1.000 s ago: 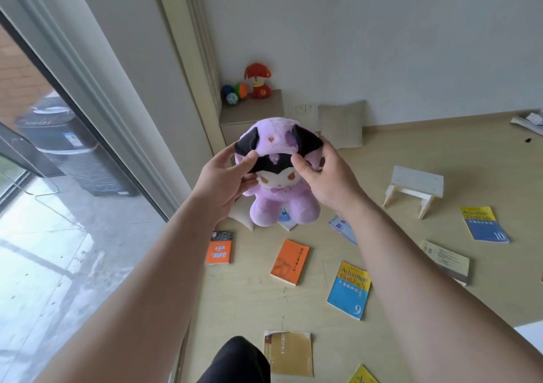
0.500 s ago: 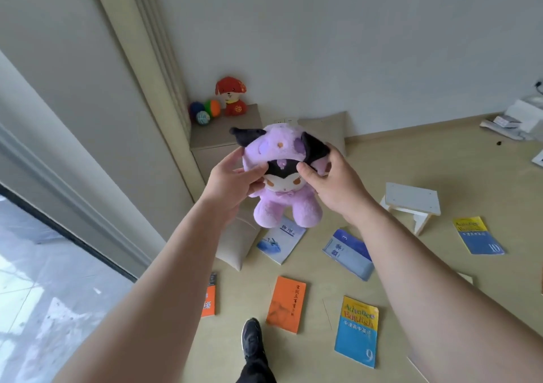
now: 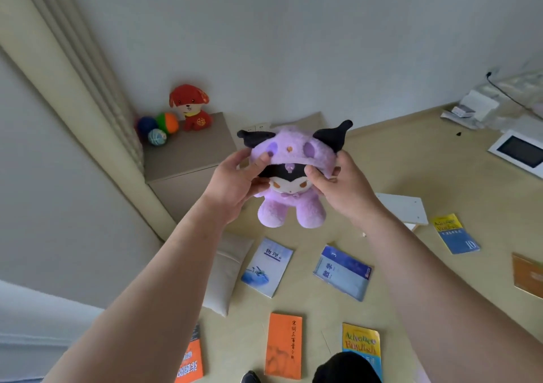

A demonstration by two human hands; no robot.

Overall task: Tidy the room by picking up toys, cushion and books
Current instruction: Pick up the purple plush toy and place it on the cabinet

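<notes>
Closer to the corner than a moment ago, the purple plush toy (image 3: 291,206) hangs in mid-air, facing the viewer, in front of a low cabinet (image 3: 188,159) at the far left. The left hand (image 3: 235,182) and right hand (image 3: 345,190) each grip one side of its head, fingers (image 3: 262,160) curled onto the soft hood. Its body and legs dangle free. On the cabinet stand a red plush dog (image 3: 191,109) and three small balls (image 3: 158,128). Below, near the viewer, a cushion (image 3: 226,268) and scattered books (image 3: 267,266) lie on the floor (image 3: 411,162).

Likely risks:
- The hood looks like loose fabric, so the grip may slip and drop the toy.
- Setting the toy down carelessly could send the balls rolling off.
- A step forward could land on a book and slide.
</notes>
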